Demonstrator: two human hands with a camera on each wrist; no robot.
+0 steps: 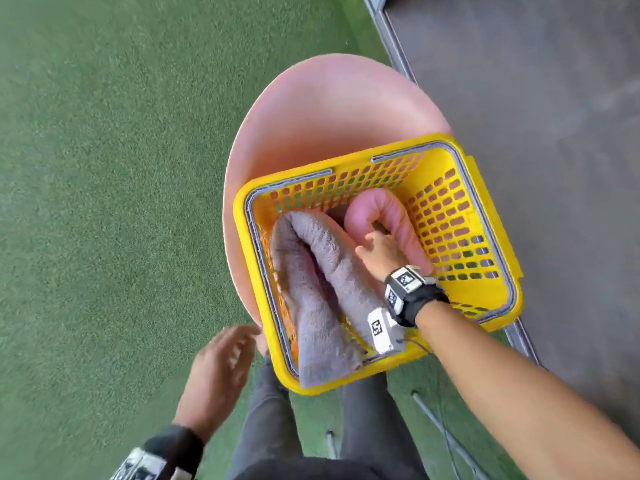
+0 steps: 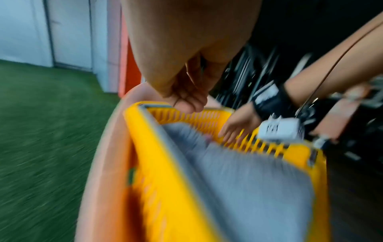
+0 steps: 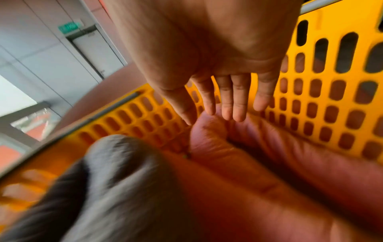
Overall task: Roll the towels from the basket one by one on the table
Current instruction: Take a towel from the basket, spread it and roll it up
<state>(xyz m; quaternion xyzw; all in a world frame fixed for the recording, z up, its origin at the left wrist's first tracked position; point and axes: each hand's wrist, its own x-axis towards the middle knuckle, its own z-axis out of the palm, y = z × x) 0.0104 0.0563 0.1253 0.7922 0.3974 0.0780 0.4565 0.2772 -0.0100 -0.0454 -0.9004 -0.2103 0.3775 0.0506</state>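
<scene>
- Flooring: green artificial turf (image 1: 104, 168) covers the ground; a grey table (image 1: 536, 98) with a metal edge stands at the right.
- Pink chair (image 1: 329, 109) stands beside the table and carries the yellow basket (image 1: 460, 216) on its seat.
- Grey towel (image 1: 322, 278) lies folded in the basket's left half, one end draped over the near rim.
- Pink towel (image 1: 388, 216) lies bent in the right half, against the perforated wall.
- Right hand (image 1: 379, 251) is inside the basket, fingers (image 3: 232, 101) straight and spread, tips at the pink towel; nothing gripped.
- Left hand (image 1: 216, 372) hangs near the basket's near-left corner, blurred, fingers loosely bent, holding nothing.
</scene>
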